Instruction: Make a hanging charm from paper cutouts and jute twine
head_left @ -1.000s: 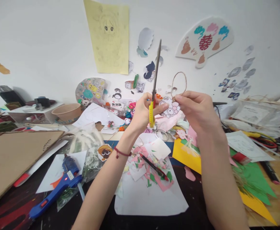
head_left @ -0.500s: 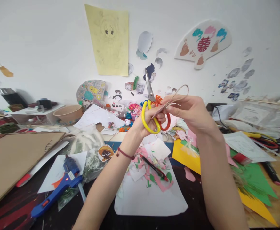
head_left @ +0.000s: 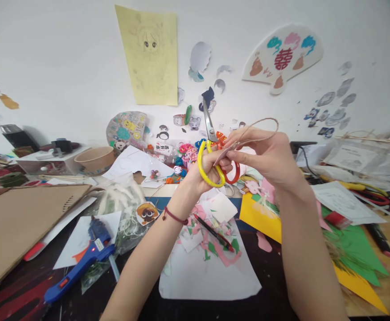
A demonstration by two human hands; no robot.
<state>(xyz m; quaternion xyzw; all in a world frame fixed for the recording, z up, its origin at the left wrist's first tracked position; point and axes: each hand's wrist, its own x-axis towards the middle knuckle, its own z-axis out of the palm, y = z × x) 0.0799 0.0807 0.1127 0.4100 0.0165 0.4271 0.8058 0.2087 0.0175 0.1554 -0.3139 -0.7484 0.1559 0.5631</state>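
My left hand (head_left: 203,171) is closed, with a pair of scissors (head_left: 208,122) hanging on its fingers. The scissors have one yellow and one red handle, and their blades point up with the tips together. A small flat pinkish piece (head_left: 220,157) shows between the fingertips of both hands; its full shape is hidden. My right hand (head_left: 268,154) meets the left, thumb and fingers pinching thin brown twine (head_left: 260,119). The twine forms a loop above the right hand's knuckles. Where it meets the pinkish piece is too small to make out.
Below my hands, a white sheet (head_left: 211,285) bears paper scraps (head_left: 195,238) and a dark pen (head_left: 215,232). A blue glue gun (head_left: 81,267) with a lit red light lies left, beside cardboard (head_left: 24,227). Yellow paper (head_left: 260,218) and green paper (head_left: 358,254) lie right.
The twine loop has swung to the right and stretches further over my right hand. Both hands stay close together, and the scissors remain on my left hand.
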